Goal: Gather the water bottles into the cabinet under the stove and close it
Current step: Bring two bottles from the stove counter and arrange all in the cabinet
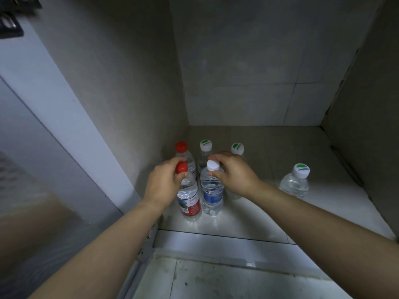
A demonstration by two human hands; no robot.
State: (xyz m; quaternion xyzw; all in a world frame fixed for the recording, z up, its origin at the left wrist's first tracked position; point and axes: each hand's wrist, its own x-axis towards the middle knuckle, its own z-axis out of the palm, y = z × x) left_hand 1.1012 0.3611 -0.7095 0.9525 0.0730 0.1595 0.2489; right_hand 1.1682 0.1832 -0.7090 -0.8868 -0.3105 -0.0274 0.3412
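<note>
Pale cabinet floor (269, 160), six upright water bottles (294, 183)

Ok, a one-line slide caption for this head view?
Left hand and right hand each grip a bottle by its neck on the open cabinet floor, among four other standing bottles.

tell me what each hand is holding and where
Left hand holds the red-capped bottle by its neck; right hand holds the white-capped bottle around its cap.

Red-capped bottle (189, 197); white-capped, blue-labelled bottle (211, 190).
</note>
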